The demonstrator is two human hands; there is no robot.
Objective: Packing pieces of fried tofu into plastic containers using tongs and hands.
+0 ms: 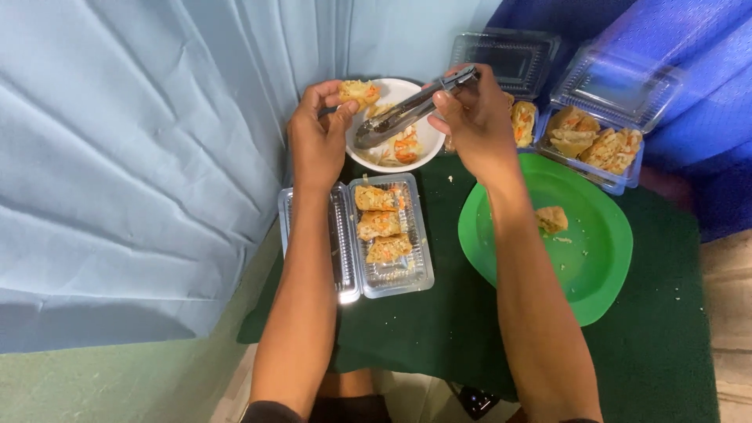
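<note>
While raised over the white bowl (415, 90), both hands: left hand (317, 137) pinching pastry piece (359, 92), right hand (474, 117) gripping tongs (407, 113).

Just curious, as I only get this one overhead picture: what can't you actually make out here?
- White bowl: contents partly hidden by tongs and right hand.
- Container behind that hand: mostly covered.
- Dark object at the bottom edge: cut off between the arms.
</note>
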